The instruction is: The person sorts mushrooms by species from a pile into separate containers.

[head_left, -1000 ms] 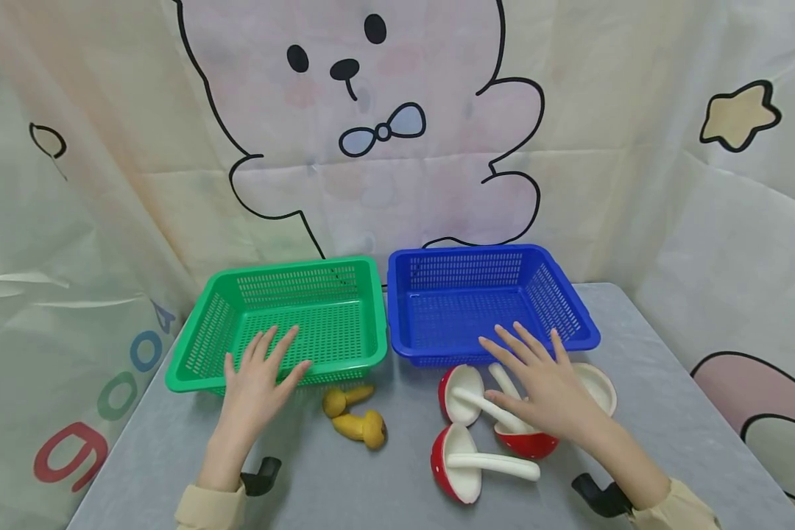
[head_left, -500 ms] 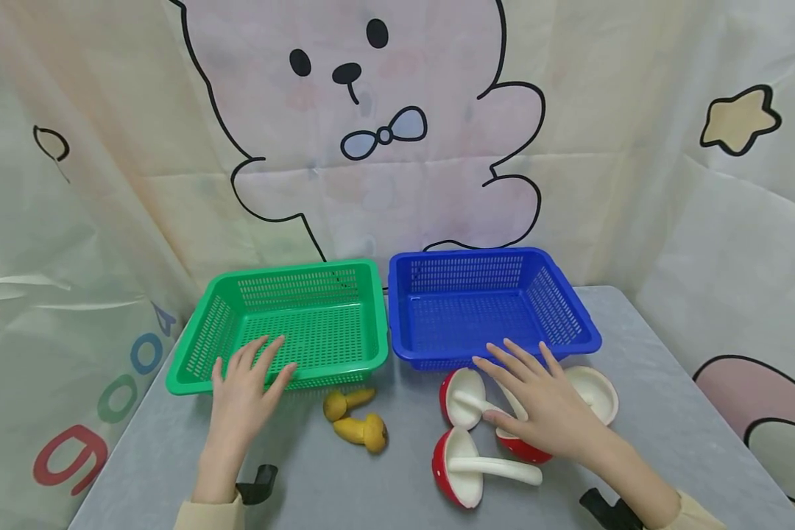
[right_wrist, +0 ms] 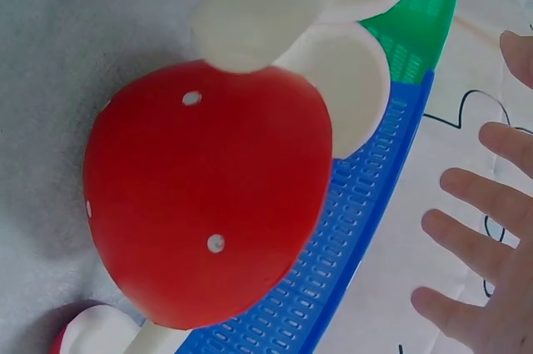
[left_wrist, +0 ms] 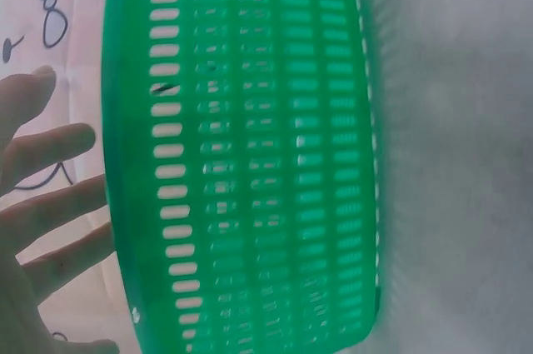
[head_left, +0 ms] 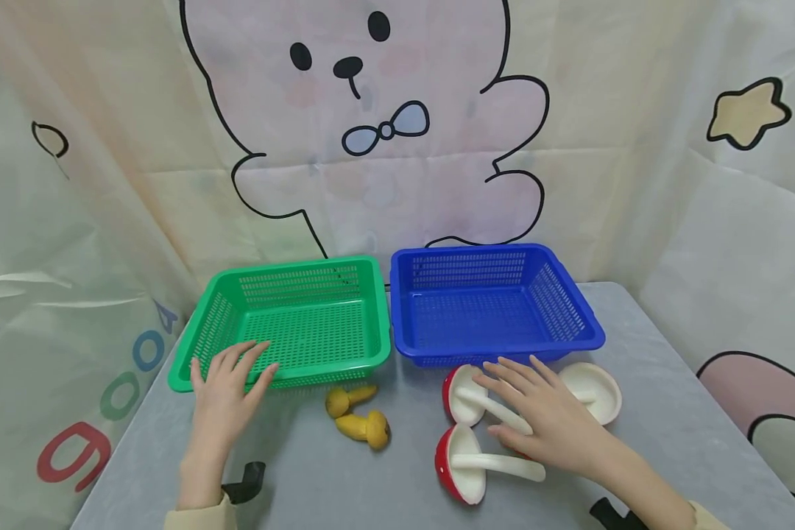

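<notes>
In the head view my left hand (head_left: pixel 224 405) hovers with spread fingers over the near left rim of a green plastic basket (head_left: pixel 374 353), holding nothing. My right hand (head_left: pixel 550 423), also spread and holding nothing, is above several toy mushrooms with red caps and white stems. One mushroom (head_left: pixel 460 471) lies in front, another (head_left: pixel 465 397) behind it, and one (head_left: pixel 592 394) to the right shows its white underside. Beneath the right hand another is mostly hidden; a red cap (right_wrist: pixel 208 196) with white dots fills the right wrist view. Two small yellow mushrooms (head_left: pixel 351 401) (head_left: pixel 367 429) lie between the hands.
A blue plastic basket (head_left: pixel 586 337) stands right of the green one at the back of the grey table (head_left: pixel 338 493). Behind them hangs a pale curtain (head_left: pixel 596 206) printed with a cartoon bear and other drawings.
My left hand has drifted left and slightly back toward me from over the green basket. My right hand has come lower and nearer over the red mushrooms. The mushrooms and baskets have stayed put.
</notes>
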The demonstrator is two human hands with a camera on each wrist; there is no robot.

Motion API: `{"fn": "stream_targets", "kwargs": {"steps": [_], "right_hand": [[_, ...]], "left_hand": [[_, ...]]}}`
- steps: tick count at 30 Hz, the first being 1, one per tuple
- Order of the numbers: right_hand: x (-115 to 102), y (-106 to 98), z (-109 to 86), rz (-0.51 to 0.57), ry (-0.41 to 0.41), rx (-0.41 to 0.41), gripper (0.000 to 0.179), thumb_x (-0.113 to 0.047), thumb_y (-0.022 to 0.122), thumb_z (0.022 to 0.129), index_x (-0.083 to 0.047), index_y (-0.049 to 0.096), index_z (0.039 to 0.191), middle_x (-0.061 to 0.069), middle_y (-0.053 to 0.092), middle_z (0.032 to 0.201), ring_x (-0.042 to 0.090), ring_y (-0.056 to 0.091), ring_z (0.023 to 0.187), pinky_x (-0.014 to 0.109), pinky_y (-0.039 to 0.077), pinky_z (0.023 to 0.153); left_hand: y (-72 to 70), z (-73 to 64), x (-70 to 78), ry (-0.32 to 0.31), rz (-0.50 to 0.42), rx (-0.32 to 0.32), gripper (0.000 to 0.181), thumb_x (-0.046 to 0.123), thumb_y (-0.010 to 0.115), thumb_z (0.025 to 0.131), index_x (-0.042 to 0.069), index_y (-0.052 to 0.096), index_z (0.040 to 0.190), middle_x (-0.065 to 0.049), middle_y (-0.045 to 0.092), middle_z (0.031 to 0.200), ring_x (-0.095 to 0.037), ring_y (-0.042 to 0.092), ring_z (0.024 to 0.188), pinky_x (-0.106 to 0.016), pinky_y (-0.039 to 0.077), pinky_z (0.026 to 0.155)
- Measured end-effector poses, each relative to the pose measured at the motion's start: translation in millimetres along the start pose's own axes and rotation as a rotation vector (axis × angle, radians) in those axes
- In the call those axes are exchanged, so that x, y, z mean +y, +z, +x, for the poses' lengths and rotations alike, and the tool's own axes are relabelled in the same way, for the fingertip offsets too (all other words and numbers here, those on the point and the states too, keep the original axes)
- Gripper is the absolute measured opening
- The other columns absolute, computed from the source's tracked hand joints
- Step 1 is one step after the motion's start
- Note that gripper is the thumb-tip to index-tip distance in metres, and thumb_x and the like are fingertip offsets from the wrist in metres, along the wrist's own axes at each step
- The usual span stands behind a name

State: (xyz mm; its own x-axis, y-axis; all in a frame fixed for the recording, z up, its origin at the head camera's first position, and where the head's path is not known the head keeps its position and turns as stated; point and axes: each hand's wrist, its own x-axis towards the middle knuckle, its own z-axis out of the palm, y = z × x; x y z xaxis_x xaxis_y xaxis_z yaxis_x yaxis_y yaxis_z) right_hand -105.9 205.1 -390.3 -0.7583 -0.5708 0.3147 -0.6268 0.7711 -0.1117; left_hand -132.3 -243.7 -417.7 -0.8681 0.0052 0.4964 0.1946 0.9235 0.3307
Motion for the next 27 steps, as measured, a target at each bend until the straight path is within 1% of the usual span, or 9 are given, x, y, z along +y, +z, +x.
{"fn": "stream_targets", "kwargs": {"steps": [1, 3, 5, 8, 12, 15, 19, 24, 27], "right_hand": [[-1, 0, -1.0, 0.003, -0.009, 0.0, 0.067, -0.042, 0.073, 0.082, -0.033, 0.046, 0.142, -0.004, 0.053, 0.142, 0.024, 0.046, 0.135, 0.044, 0.02, 0.119], [-2, -1, -2.9, 0.004, -0.029, -0.004, 0.064, -0.041, 0.074, 0.081, -0.032, 0.049, 0.14, -0.003, 0.055, 0.14, 0.024, 0.049, 0.132, 0.047, 0.028, 0.113], [-4, -2, -4.2, 0.006, -0.04, -0.016, 0.063, -0.042, 0.074, 0.081, -0.031, 0.05, 0.139, -0.003, 0.057, 0.138, 0.022, 0.051, 0.13, 0.048, 0.034, 0.108], [-7, -2, -4.3, 0.006, -0.055, -0.027, 0.06, -0.044, 0.073, 0.082, -0.03, 0.053, 0.137, -0.003, 0.059, 0.134, 0.021, 0.053, 0.126, 0.046, 0.042, 0.103], [-9, -2, -3.7, 0.013, -0.064, -0.042, 0.052, -0.045, 0.069, 0.086, -0.027, 0.057, 0.133, -0.004, 0.06, 0.132, 0.018, 0.056, 0.122, 0.044, 0.05, 0.096], [-10, -1, -5.1, 0.03, -0.074, -0.064, 0.047, -0.042, 0.069, 0.086, -0.028, 0.059, 0.13, -0.006, 0.061, 0.129, 0.016, 0.058, 0.117, 0.044, 0.053, 0.093], [-12, 2, -7.4, 0.03, -0.132, -0.067, 0.046, -0.035, 0.074, 0.082, -0.027, 0.061, 0.126, -0.009, 0.062, 0.124, 0.012, 0.06, 0.111, 0.039, 0.055, 0.087], [-16, 9, -9.9, 0.006, -0.209, -0.046, 0.042, -0.034, 0.076, 0.08, -0.024, 0.064, 0.119, -0.01, 0.064, 0.114, 0.01, 0.061, 0.104, 0.034, 0.056, 0.081], [-17, 12, -10.7, 0.014, -0.249, -0.036, 0.04, -0.03, 0.077, 0.078, -0.023, 0.066, 0.116, -0.012, 0.062, 0.107, 0.007, 0.059, 0.097, 0.029, 0.055, 0.078]], "left_hand": [[-1.3, -0.1, -1.3, 0.0, 0.0, -0.001, 0.042, 0.027, 0.07, 0.088, 0.017, 0.06, 0.127, -0.013, 0.058, 0.129, -0.037, 0.045, 0.124, -0.078, 0.01, 0.107], [-4.4, -0.7, -3.5, -0.003, -0.001, -0.009, 0.04, 0.027, 0.07, 0.088, 0.017, 0.061, 0.126, -0.014, 0.059, 0.128, -0.038, 0.046, 0.122, -0.078, 0.01, 0.107], [-7.3, -1.3, -6.2, -0.008, -0.008, -0.02, 0.039, 0.027, 0.07, 0.088, 0.016, 0.062, 0.125, -0.015, 0.059, 0.127, -0.038, 0.046, 0.121, -0.078, 0.011, 0.107], [-10.8, -1.8, -11.0, -0.008, -0.013, -0.026, 0.04, 0.027, 0.071, 0.087, 0.015, 0.062, 0.124, -0.016, 0.058, 0.127, -0.04, 0.046, 0.12, -0.077, 0.014, 0.106], [-13.5, -1.5, -17.6, 0.008, -0.012, -0.023, 0.042, 0.026, 0.074, 0.084, 0.014, 0.063, 0.123, -0.016, 0.059, 0.126, -0.04, 0.046, 0.12, -0.076, 0.019, 0.104], [-14.9, -1.3, -21.7, 0.034, -0.01, -0.043, 0.042, 0.026, 0.075, 0.083, 0.014, 0.064, 0.122, -0.016, 0.059, 0.126, -0.039, 0.047, 0.119, -0.075, 0.022, 0.103], [-17.2, -4.0, -26.5, 0.07, -0.01, -0.074, 0.04, 0.023, 0.076, 0.082, 0.013, 0.065, 0.119, -0.015, 0.06, 0.124, -0.036, 0.049, 0.117, -0.071, 0.027, 0.1], [-21.3, -6.9, -29.6, 0.101, -0.004, -0.063, 0.04, 0.014, 0.078, 0.078, 0.011, 0.067, 0.116, -0.015, 0.063, 0.12, -0.037, 0.051, 0.112, -0.064, 0.032, 0.095], [-23.1, -7.5, -31.3, 0.095, -0.006, -0.06, 0.038, 0.014, 0.078, 0.078, 0.011, 0.068, 0.114, -0.014, 0.064, 0.117, -0.036, 0.052, 0.109, -0.061, 0.034, 0.092]]}}
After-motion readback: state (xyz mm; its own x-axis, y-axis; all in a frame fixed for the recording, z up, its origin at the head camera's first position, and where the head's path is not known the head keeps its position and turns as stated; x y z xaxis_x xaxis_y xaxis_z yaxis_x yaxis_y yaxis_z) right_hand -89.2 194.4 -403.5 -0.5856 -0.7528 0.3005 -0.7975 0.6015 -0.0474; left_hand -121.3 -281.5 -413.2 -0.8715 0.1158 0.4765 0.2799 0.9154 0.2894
